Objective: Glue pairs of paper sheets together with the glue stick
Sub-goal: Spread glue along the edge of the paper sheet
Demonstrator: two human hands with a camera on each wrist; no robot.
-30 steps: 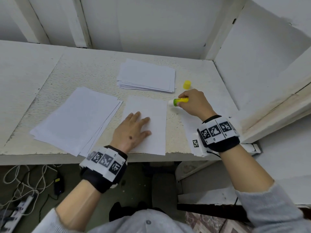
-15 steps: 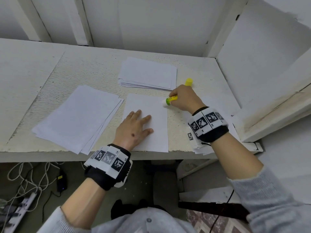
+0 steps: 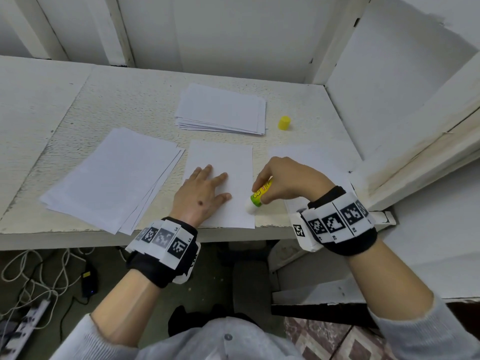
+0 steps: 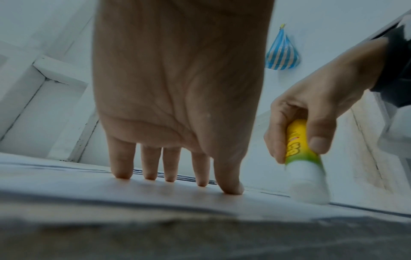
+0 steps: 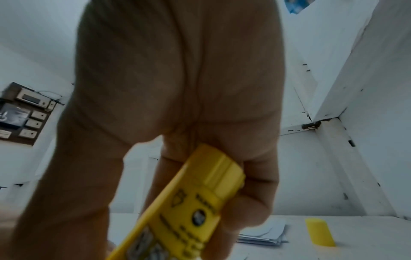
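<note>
Paper sheets, white: fanned stack (image 3: 111, 178) at bench (image 3: 135, 105) left. Centre, our left hand (image 3: 201, 196) flat on single sheet (image 3: 220, 162); right hand (image 3: 288, 181) grips yellow-green glue stick (image 3: 259, 196) at its near-right edge. We judge gluing underway, pairing pending.

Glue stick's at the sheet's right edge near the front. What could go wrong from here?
1. The glue stick tip sits at the right edge of the sheet; it may slip off and smear the table.
2. The left hand presses only the lower left part, so the far end may shift or buckle.
3. The yellow cap stands loose beside the stack; the right hand could knock it.
</note>
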